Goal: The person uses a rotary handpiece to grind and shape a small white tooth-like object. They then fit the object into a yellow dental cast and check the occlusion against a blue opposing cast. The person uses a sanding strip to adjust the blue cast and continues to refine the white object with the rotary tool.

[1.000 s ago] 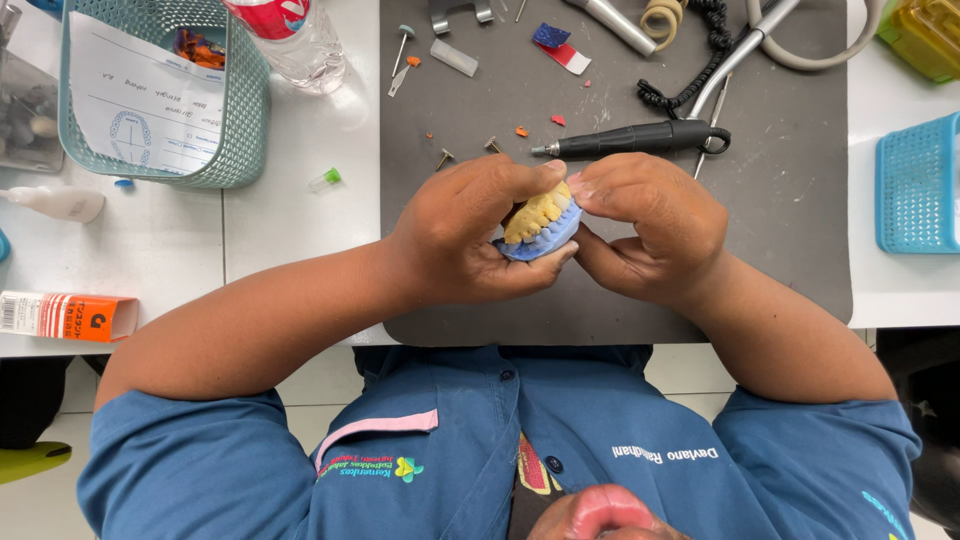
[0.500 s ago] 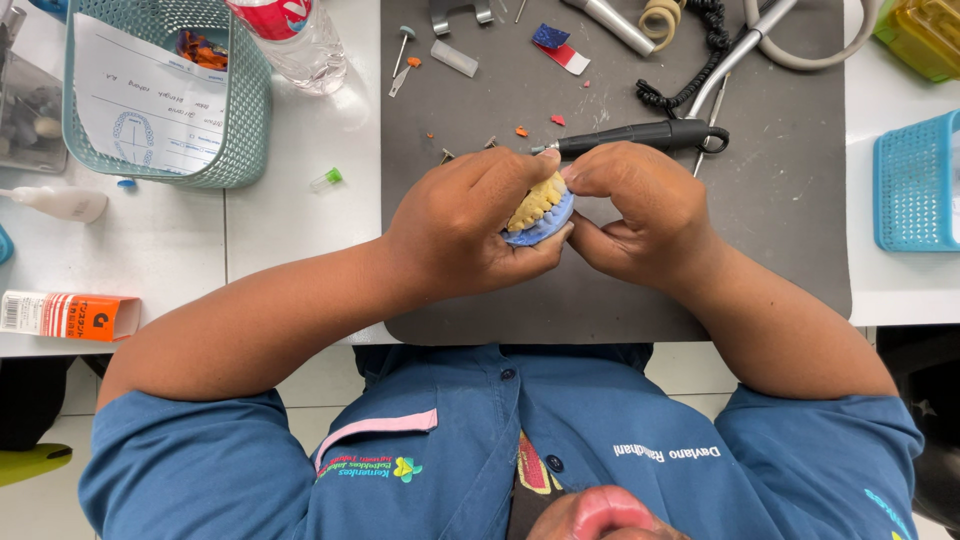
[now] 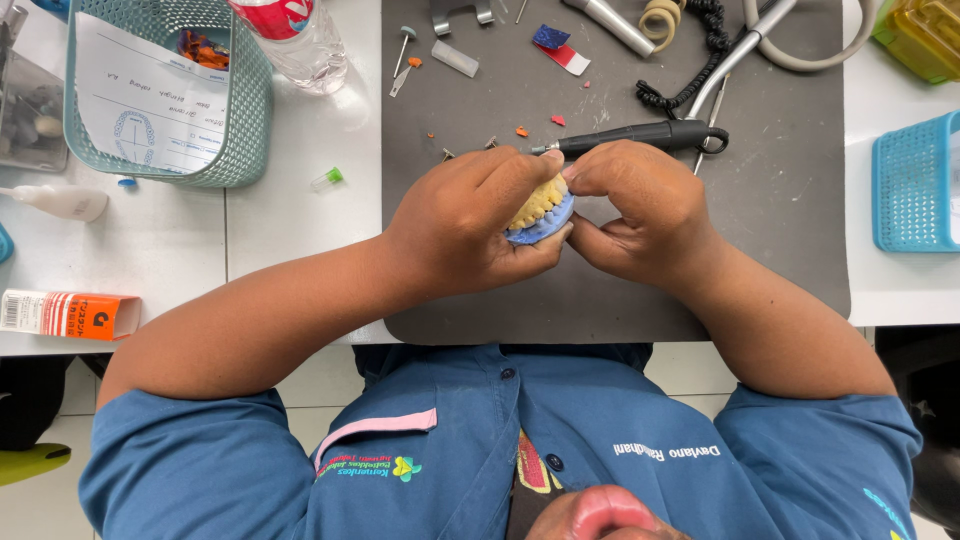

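Gripping a yellow dental cast with rows of moulded teeth set on a pale blue base (image 3: 540, 212), the left hand (image 3: 470, 228) curls its fingers over the top of the model while its thumb runs beneath the blue rim, so the cast sits cradled between both hands above the dark grey rubber mat (image 3: 780, 230); the right hand (image 3: 640, 210) is clenched close against the cast's other side, its fingertips pressed to the yellow teeth and its thumb tucked under, though whether it holds anything small between those fingers cannot be told. Just beyond the right knuckles a black pen-shaped rotary handpiece (image 3: 640, 135) lies on the mat, its coiled black cord (image 3: 690, 60) trailing toward the far edge, with small orange and red wax scraps (image 3: 522, 131) scattered near it. On the white table to the left stand a teal mesh plastic basket (image 3: 245, 110) holding a printed paper form (image 3: 140, 100), a clear plastic bottle with a red label (image 3: 300, 35), a small clear vial with a green cap (image 3: 327, 179) and an orange and white cardboard box (image 3: 68, 314) near the table's edge, and at the far right a light blue perforated plastic tray (image 3: 910, 180) sits beside the mat
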